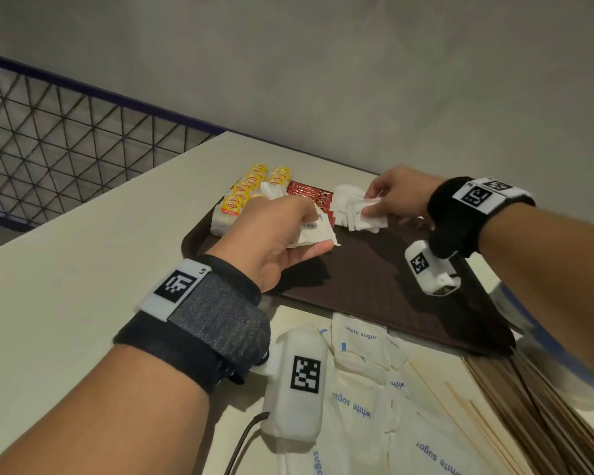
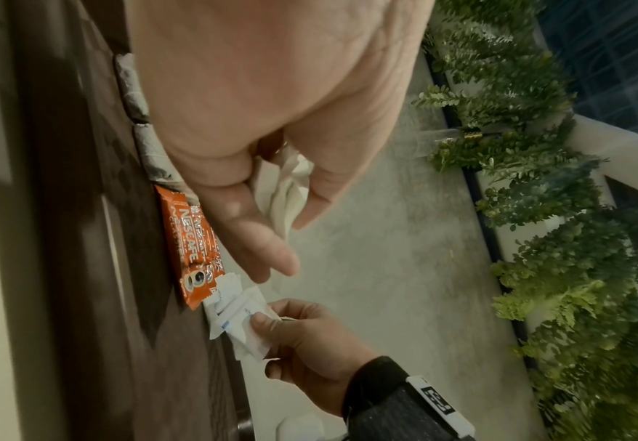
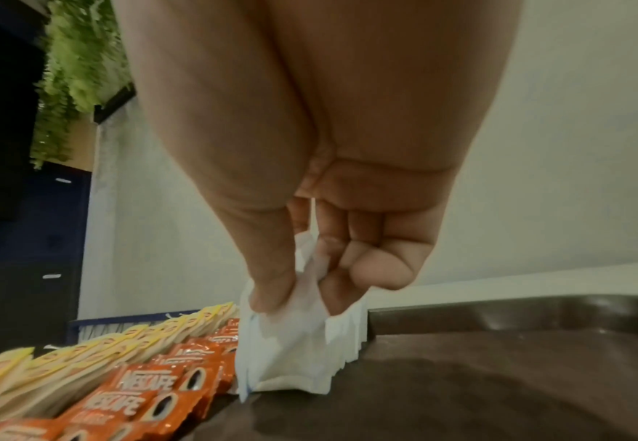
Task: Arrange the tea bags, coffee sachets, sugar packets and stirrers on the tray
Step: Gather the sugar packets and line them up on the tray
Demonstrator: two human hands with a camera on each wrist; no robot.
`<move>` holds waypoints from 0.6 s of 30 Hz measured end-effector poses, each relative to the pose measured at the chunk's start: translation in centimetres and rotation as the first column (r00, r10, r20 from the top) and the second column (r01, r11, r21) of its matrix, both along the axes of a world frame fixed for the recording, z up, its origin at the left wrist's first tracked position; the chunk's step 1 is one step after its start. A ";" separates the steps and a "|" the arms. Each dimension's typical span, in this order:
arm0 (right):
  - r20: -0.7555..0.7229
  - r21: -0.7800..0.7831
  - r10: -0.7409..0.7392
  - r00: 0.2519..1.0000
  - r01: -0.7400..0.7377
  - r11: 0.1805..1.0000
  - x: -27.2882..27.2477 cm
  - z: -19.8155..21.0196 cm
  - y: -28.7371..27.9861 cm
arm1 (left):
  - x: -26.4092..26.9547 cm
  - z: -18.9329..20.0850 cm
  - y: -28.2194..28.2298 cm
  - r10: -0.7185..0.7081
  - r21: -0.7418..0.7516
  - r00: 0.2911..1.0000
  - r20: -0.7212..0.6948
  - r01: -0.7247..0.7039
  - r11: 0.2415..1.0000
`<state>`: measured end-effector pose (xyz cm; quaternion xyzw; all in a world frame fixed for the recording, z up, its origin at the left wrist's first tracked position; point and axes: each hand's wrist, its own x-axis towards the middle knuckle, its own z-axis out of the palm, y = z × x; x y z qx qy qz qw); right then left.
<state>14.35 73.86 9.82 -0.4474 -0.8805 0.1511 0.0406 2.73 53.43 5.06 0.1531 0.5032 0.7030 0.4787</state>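
Note:
A dark brown tray [image 1: 374,286] lies on the pale table. At its far end stand yellow tea bags [image 1: 244,192], red coffee sachets [image 1: 309,193] and a row of white sugar packets [image 1: 348,200]. My right hand [image 1: 378,205] pinches a few white sugar packets [image 3: 291,337] and holds them upright against that row, beside the coffee sachets [image 3: 151,388]. My left hand [image 1: 288,231] hovers over the tray's left part and grips more sugar packets [image 1: 314,233] between thumb and fingers. In the left wrist view the thumb [image 2: 257,235] lies over these packets [image 2: 287,191].
Loose white sugar packets [image 1: 360,389] lie on the table in front of the tray. Wooden stirrers [image 1: 515,416] are heaped at the right front. A wire mesh railing [image 1: 66,142] runs beyond the table's left edge, and a grey wall stands behind.

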 end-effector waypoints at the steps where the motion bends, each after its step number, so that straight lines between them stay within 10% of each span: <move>1: -0.013 -0.020 -0.003 1.000 0.003 1.000 -0.2 -0.4 0.5 | -0.1 -0.1 0.1 0.000 -0.001 1.000 0.001 0.000 1.000; 18: -0.024 -0.260 -0.197 0.980 0.184 0.948 -1.6 -2.6 1.2 | 0.3 -0.1 0.0 0.023 0.016 1.000 0.003 -0.023 1.000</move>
